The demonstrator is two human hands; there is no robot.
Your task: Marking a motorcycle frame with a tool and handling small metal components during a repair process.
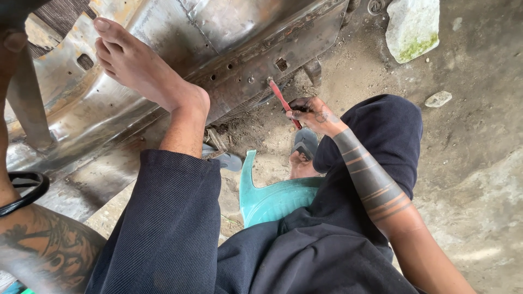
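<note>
One view, head camera:
Right hand (310, 113): closed around red-handled tool (283, 100), its tip against bare metal panel (229, 49).
Left hand: out of frame; only forearm with black bracelet (24, 190) shows.
Foot (144, 65): braced on panel.
Seat: teal plastic stool (272, 198), dirt floor (479, 136).

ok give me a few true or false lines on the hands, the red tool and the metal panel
1. The right hand grips a red tool. True.
2. The tool's tip meets the metal panel. True, it reaches the panel's lower flange.
3. A bare foot rests on the panel. True.
4. The person sits on a red seat. False, the plastic seat is teal.
5. The left hand also holds the tool. False, only the left forearm with a black wristband shows at the frame's left edge; the hand itself is out of view.
6. The stone lies on the panel. False, it lies on the dirt ground beside it.
</note>
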